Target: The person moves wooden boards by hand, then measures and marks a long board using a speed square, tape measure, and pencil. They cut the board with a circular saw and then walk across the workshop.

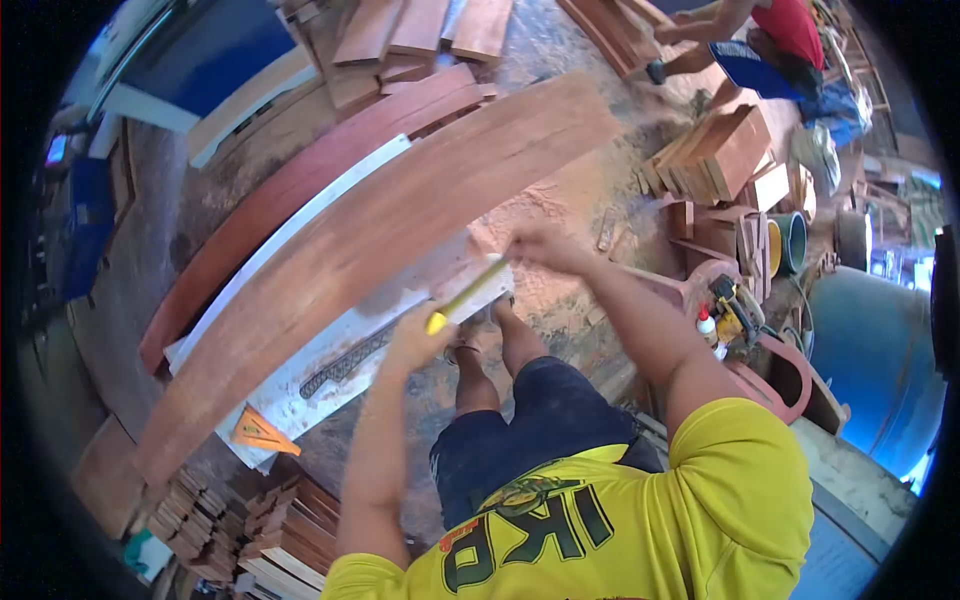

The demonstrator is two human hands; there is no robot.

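Note:
My left hand (412, 342) is closed around a yellow tape measure (436, 323). Its blade (475, 287) is drawn out toward my right hand (545, 247), whose fingers pinch the far end. Just beyond both hands, a long, wide wooden board (370, 225) lies across a white-topped workbench (290, 385). An orange triangular square (263, 431) rests at the bench's near left corner. A dark patterned strip (343, 368) lies on the bench near my left wrist.
A reddish curved board (270, 215) lies behind the wide one. Wood blocks (715, 155) are stacked to the right, near a yellow-black power tool (735, 312) and blue drum (870, 365). Planks (290, 530) are piled at lower left. Another person (790, 35) crouches at upper right.

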